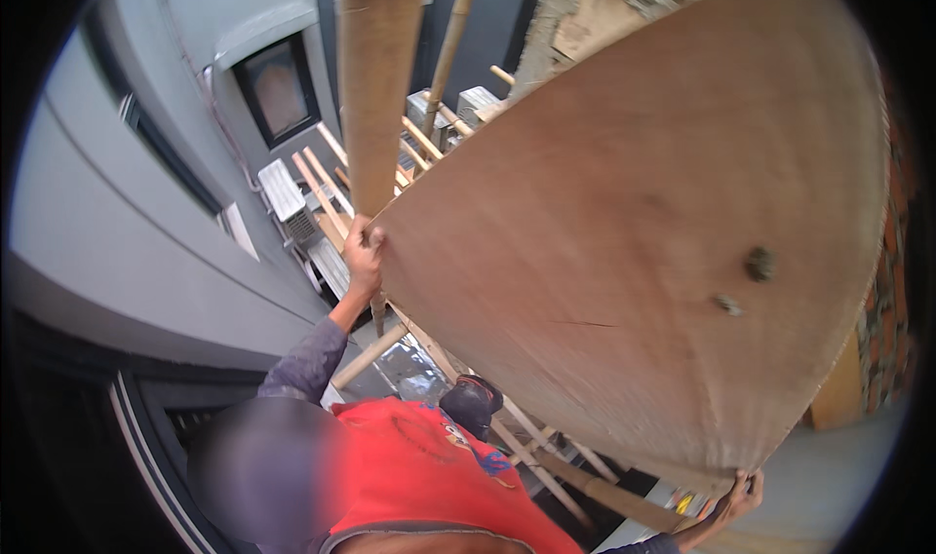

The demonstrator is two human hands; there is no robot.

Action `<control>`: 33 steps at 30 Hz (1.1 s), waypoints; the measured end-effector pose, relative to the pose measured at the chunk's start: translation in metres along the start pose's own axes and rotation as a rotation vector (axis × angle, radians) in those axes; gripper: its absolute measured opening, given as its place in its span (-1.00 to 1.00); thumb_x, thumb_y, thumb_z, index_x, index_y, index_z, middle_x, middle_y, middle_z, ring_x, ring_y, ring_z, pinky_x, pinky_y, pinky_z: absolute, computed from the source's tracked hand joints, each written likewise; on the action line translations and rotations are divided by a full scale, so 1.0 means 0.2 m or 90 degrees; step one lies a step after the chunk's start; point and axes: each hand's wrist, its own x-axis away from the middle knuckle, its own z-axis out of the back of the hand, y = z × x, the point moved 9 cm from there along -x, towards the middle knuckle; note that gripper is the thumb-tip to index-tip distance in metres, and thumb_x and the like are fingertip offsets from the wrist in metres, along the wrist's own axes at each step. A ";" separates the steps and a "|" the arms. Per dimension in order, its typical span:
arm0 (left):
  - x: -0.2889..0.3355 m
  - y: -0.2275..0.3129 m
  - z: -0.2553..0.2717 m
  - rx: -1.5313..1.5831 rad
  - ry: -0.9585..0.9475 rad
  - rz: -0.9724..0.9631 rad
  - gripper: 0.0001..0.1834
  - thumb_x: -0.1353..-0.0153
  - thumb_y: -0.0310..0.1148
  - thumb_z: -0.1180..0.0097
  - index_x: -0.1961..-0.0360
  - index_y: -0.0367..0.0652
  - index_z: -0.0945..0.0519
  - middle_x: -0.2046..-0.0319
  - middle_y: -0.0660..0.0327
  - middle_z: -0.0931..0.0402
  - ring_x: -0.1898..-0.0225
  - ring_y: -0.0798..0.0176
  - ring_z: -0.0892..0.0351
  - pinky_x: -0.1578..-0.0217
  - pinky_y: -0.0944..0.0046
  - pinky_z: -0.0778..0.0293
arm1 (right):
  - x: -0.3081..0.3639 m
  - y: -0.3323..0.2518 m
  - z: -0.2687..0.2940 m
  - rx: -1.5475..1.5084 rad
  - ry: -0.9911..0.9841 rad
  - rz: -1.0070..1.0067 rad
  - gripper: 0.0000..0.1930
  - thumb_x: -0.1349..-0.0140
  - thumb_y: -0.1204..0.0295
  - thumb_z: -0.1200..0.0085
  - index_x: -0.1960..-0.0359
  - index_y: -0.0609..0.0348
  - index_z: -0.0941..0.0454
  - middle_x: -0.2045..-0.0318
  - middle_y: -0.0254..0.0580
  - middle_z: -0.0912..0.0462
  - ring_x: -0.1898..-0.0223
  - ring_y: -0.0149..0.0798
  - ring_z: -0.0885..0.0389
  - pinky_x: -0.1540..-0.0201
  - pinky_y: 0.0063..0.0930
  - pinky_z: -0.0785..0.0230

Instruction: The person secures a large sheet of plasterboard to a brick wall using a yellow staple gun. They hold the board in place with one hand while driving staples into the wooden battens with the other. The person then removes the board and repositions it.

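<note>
A large sheet of brown plywood (pixel 604 223) fills the right half of the view, held up in front of me at a tilt. My left hand (pixel 363 252) grips its left corner, thumb on the upper face and fingers curled at the edge. At the lower right corner, my right hand (pixel 741 496) clasps the sheet's near edge. Two small lumps, a dark clod (pixel 759 264) and a greyish bit (pixel 727 305), lie on the sheet. A thin dark crack runs across its lower part.
An upright wooden board (pixel 380 96) and a bamboo pole (pixel 453 47) stand beyond my left hand. Loose timber strips (pixel 320 184) and air-conditioner units (pixel 285 195) lie behind. A grey wall (pixel 166 232) curves along the left; a brick wall (pixel 892 291) borders the right. A dark rounded thing (pixel 471 405) shows below.
</note>
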 end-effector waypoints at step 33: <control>0.43 -0.76 0.00 -0.231 -0.290 0.234 -0.22 -0.38 0.06 0.37 -0.25 -0.55 -0.04 -0.31 -0.20 0.03 -0.34 -0.05 0.04 -0.30 0.15 0.11 | -0.17 -0.21 -0.28 0.046 -0.056 -0.002 -0.68 0.26 0.40 -0.41 0.46 0.30 -0.60 0.51 -0.24 -0.58 0.43 -0.32 -0.41 0.28 -0.45 -0.25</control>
